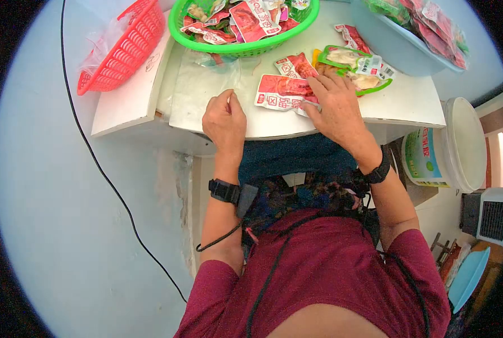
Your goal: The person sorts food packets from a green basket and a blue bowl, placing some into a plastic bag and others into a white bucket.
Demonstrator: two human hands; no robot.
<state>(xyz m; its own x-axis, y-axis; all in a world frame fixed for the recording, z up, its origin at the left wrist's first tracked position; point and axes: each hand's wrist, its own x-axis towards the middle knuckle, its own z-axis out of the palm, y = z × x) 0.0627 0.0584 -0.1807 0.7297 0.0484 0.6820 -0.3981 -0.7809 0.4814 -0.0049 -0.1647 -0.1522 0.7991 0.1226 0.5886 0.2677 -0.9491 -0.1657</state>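
Observation:
My left hand (225, 123) is closed in a pinch at the table's front edge, thumb against the curled fingers. Its fingertips meet a clear plastic bag (198, 84) lying flat on the table; whether they grip it is hidden. My right hand (340, 110) rests on a small pile of food packets, fingers stretched out and apart. Under its thumb and fingertips lies a red-and-white packet (277, 90). Another red packet (297, 63) sits just behind. Beside the fingers, green-edged packets (370, 81) with pale contents overlap each other.
A green basket (248, 48) full of packets stands at the back, with a red basket (125, 48) holding clear plastic to its left. At back right is a blue basin (395, 53) with more packets. A white bucket (468, 146) stands right of the table (415, 107). A black cable (102, 172) hangs at left.

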